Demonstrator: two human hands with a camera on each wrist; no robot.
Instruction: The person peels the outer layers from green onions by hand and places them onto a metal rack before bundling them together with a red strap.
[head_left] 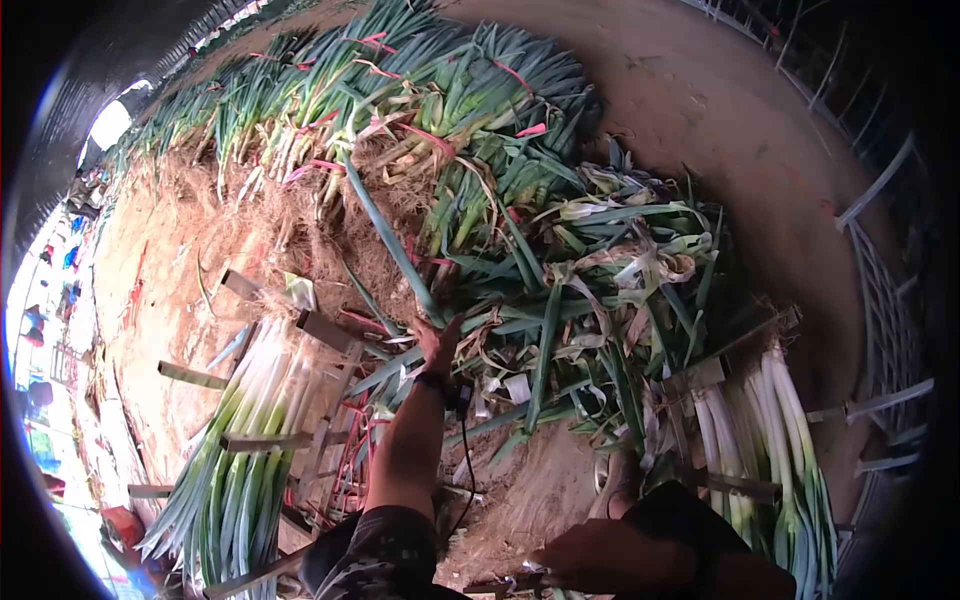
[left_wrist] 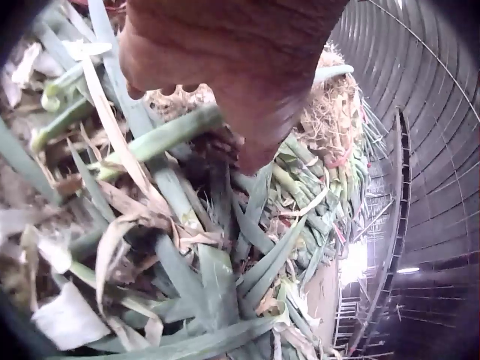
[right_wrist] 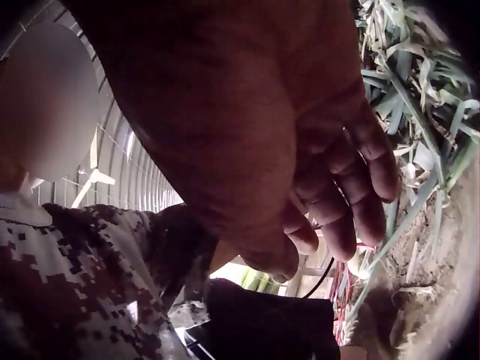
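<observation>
A big heap of green leeks (head_left: pixel 520 230) with loose leaves lies on the dirt floor in front of me. My left hand (head_left: pixel 437 342) reaches forward into the heap and grips one long green leek stalk (head_left: pixel 385 235) that runs up and to the left. In the left wrist view the left hand (left_wrist: pixel 240 67) closes over that stalk (left_wrist: pixel 169 136) among dry leaves. My right hand (head_left: pixel 585 558) hangs low by my lap. In the right wrist view its fingers (right_wrist: pixel 352 202) are loosely curled and hold nothing.
Trimmed white-stemmed leeks lie in a wooden rack (head_left: pixel 250 440) at the left, and another bundle (head_left: pixel 780 440) at the right. More tied bunches (head_left: pixel 300 90) stretch along the back. Straw and bare dirt (head_left: pixel 170 280) lie at the left; a wire fence (head_left: pixel 880 300) runs along the right.
</observation>
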